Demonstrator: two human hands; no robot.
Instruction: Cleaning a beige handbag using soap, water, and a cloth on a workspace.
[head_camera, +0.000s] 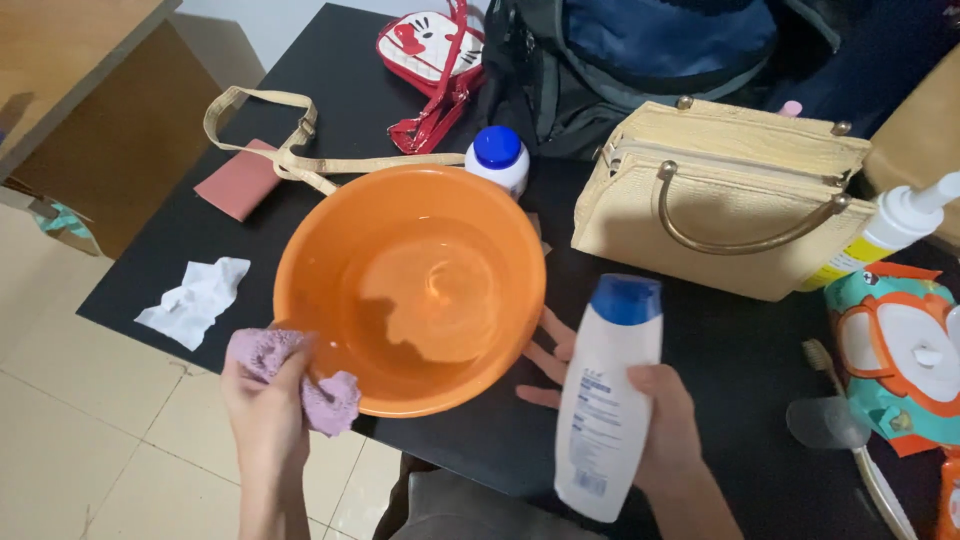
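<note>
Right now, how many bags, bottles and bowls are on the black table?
Bags: 3: cream handbag, dark backpack, small red and white bag.
Bottles: 3: white bottle in the right hand, blue-capped bottle, pump bottle.
Bowls: 1: orange bowl.
Total: 7

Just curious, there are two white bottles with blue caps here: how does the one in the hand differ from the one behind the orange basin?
The held bottle is tall and flattened; the jar is short and round. The held bottle is gripped upright in the right hand above the table edge; the jar stands untouched on the black table. The bottle's cap is narrow and squared, the jar's wide and domed. Both are white with blue caps.
</note>
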